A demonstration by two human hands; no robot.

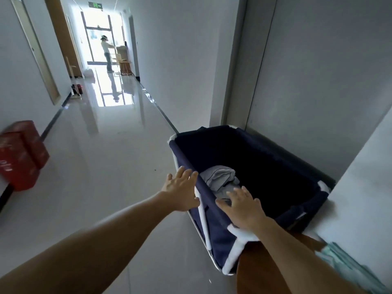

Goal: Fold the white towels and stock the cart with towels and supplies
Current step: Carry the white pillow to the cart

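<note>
Hands open, L (180,193) by cart (275,166), R (244,210) over it

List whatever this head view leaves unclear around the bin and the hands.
Head view throughout:
Floor of the navy bin: lost in shadow, partly under the crumpled cloth.
Crumpled cloth: near part covered by the right hand; towel or not, unclear.
Whether the left hand touches the bin's rim: unclear.
Pale green stack: blurred, cut off by the bottom right edge.
Red box lettering: blurred.
Distant person: too small, backlit.
</note>
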